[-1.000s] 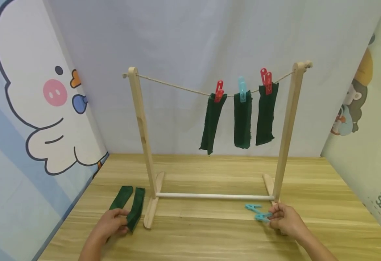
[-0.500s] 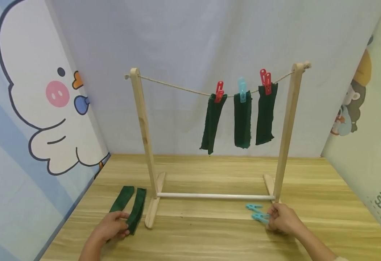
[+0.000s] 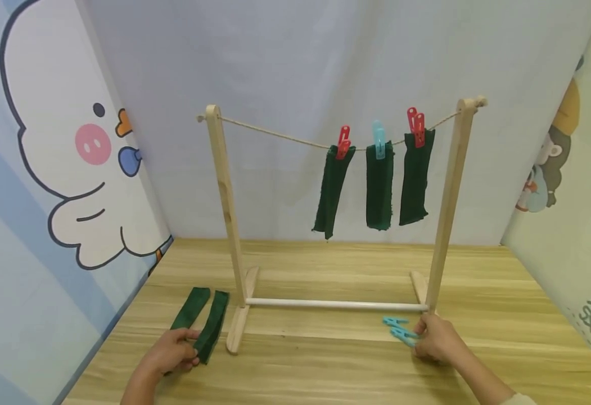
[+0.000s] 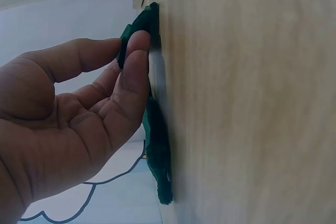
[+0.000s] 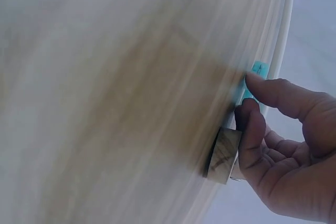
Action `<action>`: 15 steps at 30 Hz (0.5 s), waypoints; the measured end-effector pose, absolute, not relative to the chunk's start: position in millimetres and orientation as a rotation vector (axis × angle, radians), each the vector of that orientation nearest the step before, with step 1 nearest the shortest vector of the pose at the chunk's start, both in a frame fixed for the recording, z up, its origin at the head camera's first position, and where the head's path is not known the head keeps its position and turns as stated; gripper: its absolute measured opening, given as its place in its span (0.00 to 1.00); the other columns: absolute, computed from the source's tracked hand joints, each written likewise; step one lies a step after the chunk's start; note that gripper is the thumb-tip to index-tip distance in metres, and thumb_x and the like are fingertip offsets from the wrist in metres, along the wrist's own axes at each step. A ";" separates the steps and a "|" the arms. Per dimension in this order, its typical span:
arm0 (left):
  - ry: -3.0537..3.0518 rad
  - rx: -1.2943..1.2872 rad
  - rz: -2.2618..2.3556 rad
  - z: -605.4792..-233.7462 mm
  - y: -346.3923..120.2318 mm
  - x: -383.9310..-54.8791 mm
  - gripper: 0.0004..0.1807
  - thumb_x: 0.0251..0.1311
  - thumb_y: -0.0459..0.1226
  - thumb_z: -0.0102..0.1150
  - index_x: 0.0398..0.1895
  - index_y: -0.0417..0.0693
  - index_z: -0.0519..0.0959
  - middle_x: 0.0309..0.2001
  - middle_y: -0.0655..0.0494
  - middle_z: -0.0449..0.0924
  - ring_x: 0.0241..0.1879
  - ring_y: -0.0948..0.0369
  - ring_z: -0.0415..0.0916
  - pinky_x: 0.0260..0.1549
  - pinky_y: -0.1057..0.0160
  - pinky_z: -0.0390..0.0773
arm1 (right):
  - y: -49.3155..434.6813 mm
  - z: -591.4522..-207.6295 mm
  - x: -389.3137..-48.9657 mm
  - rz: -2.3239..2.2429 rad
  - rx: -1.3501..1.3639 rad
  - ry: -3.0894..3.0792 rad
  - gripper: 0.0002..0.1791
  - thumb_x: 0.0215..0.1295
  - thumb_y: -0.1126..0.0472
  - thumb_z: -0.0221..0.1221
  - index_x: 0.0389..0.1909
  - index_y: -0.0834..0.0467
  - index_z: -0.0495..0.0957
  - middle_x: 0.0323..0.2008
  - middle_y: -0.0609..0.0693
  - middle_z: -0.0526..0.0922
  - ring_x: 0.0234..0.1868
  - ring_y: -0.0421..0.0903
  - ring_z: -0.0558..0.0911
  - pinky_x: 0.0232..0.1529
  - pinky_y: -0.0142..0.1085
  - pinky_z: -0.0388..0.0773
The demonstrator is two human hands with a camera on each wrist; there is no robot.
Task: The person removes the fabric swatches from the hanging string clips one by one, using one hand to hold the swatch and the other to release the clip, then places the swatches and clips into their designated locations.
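Observation:
My left hand (image 3: 170, 351) pinches the near end of a dark green cloth strip (image 3: 213, 326) between thumb and fingers. In the left wrist view the strip's gathered edge (image 4: 140, 24) stands up at the fingertips. A second green strip (image 3: 191, 308) lies beside it on the left, partly behind the hand. My right hand (image 3: 438, 339) is low by the rack's right foot, its curled thumb and fingers at the end of a light blue clothespin (image 3: 402, 336). Another blue clothespin (image 3: 394, 321) lies just behind. In the right wrist view the thumb tip overlaps the blue plastic (image 5: 258, 69).
A wooden drying rack (image 3: 226, 208) with a white crossbar (image 3: 335, 304) stands on the table (image 3: 320, 371). Three green strips hang from its rope (image 3: 275, 133) towards the right, under red clips (image 3: 343, 143) and a blue clip (image 3: 379, 140). Printed cloth walls enclose both sides.
The near blue clothespin has turned slightly at my right fingertips, and that hand has shifted a little left. The left hand keeps its grip on the strip, which has shifted slightly.

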State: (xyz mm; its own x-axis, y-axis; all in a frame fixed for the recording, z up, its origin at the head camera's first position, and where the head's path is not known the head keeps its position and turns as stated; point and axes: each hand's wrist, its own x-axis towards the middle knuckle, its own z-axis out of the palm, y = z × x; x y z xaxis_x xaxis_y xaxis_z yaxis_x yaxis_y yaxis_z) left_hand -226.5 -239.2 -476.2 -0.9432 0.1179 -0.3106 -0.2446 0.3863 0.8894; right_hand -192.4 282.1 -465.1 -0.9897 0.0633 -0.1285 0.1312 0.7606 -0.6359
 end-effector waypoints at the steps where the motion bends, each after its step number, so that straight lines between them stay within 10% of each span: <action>1: 2.328 -0.109 1.570 -476.1 -239.7 -226.1 0.25 0.50 0.20 0.49 0.54 0.21 0.64 0.30 0.45 0.75 0.29 0.54 0.77 0.28 0.57 0.78 | 282.3 -465.2 -192.1 -1.047 0.156 2.857 0.18 0.35 0.76 0.68 0.30 0.66 0.72 0.21 0.54 0.71 0.16 0.45 0.72 0.16 0.35 0.71; 15: 2.341 -0.021 1.524 -460.8 -249.8 -209.6 0.25 0.52 0.24 0.49 0.55 0.19 0.63 0.28 0.46 0.79 0.29 0.53 0.77 0.31 0.55 0.78 | 281.0 -459.5 -187.6 -1.116 0.184 2.839 0.18 0.38 0.71 0.69 0.32 0.67 0.72 0.20 0.52 0.74 0.17 0.45 0.74 0.18 0.37 0.72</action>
